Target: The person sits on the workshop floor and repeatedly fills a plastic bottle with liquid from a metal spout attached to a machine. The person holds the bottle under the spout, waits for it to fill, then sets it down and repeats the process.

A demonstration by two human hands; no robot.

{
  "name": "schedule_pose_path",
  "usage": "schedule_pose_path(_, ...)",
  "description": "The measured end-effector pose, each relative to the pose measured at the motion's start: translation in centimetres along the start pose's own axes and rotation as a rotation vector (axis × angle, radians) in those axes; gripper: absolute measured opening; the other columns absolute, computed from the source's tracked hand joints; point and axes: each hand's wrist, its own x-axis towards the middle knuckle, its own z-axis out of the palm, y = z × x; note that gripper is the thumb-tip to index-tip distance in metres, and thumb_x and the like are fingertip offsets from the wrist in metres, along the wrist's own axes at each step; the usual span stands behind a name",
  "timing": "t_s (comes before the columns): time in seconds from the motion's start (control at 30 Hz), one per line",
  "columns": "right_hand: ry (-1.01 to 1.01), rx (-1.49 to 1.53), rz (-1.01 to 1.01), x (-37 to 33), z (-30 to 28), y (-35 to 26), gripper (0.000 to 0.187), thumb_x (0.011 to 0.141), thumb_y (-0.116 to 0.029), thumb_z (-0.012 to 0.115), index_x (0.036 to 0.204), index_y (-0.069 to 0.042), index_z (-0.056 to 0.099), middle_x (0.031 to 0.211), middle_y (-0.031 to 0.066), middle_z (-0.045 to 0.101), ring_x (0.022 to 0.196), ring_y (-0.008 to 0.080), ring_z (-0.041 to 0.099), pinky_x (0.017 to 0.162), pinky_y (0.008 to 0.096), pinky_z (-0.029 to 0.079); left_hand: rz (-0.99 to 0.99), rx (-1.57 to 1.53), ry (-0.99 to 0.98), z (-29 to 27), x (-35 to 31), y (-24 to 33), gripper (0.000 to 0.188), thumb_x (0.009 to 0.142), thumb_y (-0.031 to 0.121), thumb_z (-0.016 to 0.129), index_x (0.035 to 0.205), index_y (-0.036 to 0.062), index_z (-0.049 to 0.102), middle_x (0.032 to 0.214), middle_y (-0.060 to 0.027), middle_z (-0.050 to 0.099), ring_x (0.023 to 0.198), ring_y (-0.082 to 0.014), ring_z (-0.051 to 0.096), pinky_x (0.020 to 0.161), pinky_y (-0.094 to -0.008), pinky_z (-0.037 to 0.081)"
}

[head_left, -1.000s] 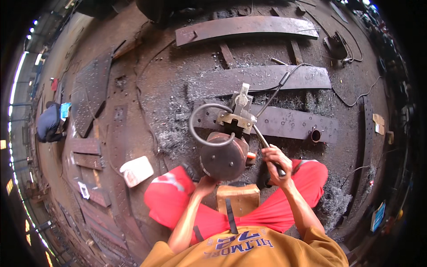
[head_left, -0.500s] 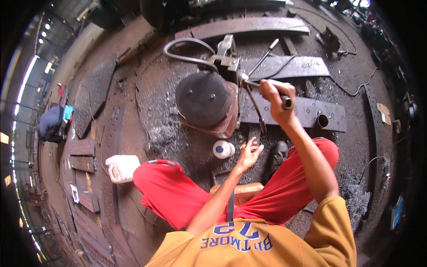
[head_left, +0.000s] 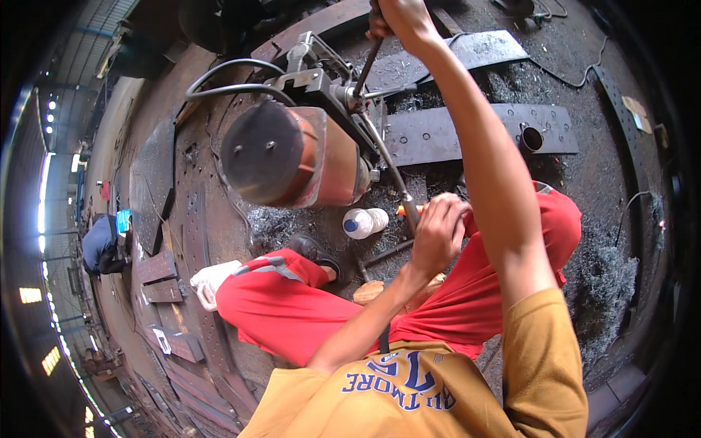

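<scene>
A drill machine with an orange-red motor [head_left: 332,157] and a round black cap [head_left: 263,150] stands in front of me. Several lever handles spread from its hub at the right side. My right hand [head_left: 398,18], at the top edge, is closed round the upper dark lever handle [head_left: 367,69]. Its fingers are partly cut off by the picture's edge. Another lever handle [head_left: 391,164] points down toward my left hand [head_left: 440,223], whose fingers are curled beside its end. A small orange piece [head_left: 401,210] shows there; I cannot tell what the left hand holds.
A clear plastic bottle with a blue cap [head_left: 365,223] stands between the motor and my legs. Drilled steel plates [head_left: 467,135] lie beyond, one bearing a short pipe ring [head_left: 531,139]. Metal shavings [head_left: 602,285] cover the floor. A white jug [head_left: 212,281] stands by my left knee; a person [head_left: 102,244] crouches far left.
My right hand has swung up and away with the lever handle, turning the hub. My left hand has moved right and its fingers have curled. The whole view has shifted, with the machine farther left.
</scene>
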Motion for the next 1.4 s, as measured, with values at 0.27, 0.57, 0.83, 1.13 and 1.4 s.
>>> schedule_pose_path(0.27,0.289,-0.498,0.175,12.6,-9.8,14.4,0.028,0.094,-0.025,0.055,0.086,-0.001,0.067,0.081,0.0172,0.071,0.079,0.0261,0.074,0.069,0.0387,0.058,0.453,0.454,0.3,-8.9,7.5,5.6,0.02,0.088,0.023,0.072,0.106,0.0291,0.078,0.103,0.015,0.072,0.106,-0.0117,0.062,0.105,-0.0455,0.039)
schedule_pose_path(0.57,-0.014,-1.104,0.73,3.1,-9.5,22.3,0.039,0.093,-0.022,0.063,0.13,-0.015,0.073,0.144,0.0129,0.063,0.138,0.0293,0.056,0.111,0.0507,0.045,0.313,0.457,0.447,-9.0,35.0,-1.7,0.056,0.104,0.01,0.053,0.155,0.0121,0.03,0.141,-0.0343,0.05,0.111,-0.0489,0.064,0.088,-0.0517,0.056)
schedule_pose_path(0.83,-0.514,-0.879,0.441,-5.3,-8.5,25.4,0.067,0.09,-0.063,0.071,0.11,0.001,0.074,0.101,0.0199,0.076,0.102,0.0351,0.071,0.088,0.0462,0.054,0.055,0.549,0.204,-4.2,40.8,-11.5,0.054,0.105,0.024,0.046,0.152,0.0016,0.032,0.138,-0.0345,0.054,0.117,-0.051,0.062,0.095,-0.0565,0.053)
schedule_pose_path(1.13,-0.398,-0.429,0.573,-4.0,-9.0,30.1,0.066,0.075,-0.067,0.085,0.084,-0.004,0.066,0.07,0.0042,0.058,0.06,0.0119,0.048,0.054,0.0331,0.039,-0.085,0.598,-0.026,-2.5,41.8,-10.8,0.052,0.107,0.027,0.041,0.151,0.0006,0.033,0.139,-0.032,0.055,0.12,-0.05,0.061,0.102,-0.0552,0.049)
schedule_pose_path(1.4,-0.548,-0.594,0.621,-2.8,-7.7,29.8,0.082,0.071,-0.079,0.079,0.093,0.0,0.07,0.078,0.0097,0.066,0.076,0.0219,0.062,0.067,0.0387,0.049,-0.402,0.056,-0.192,-3.9,45.8,-17.7,0.067,0.11,0.057,0.02,0.142,0.0034,0.045,0.105,-0.0212,0.064,0.087,-0.0256,0.064,0.08,-0.0408,0.051)
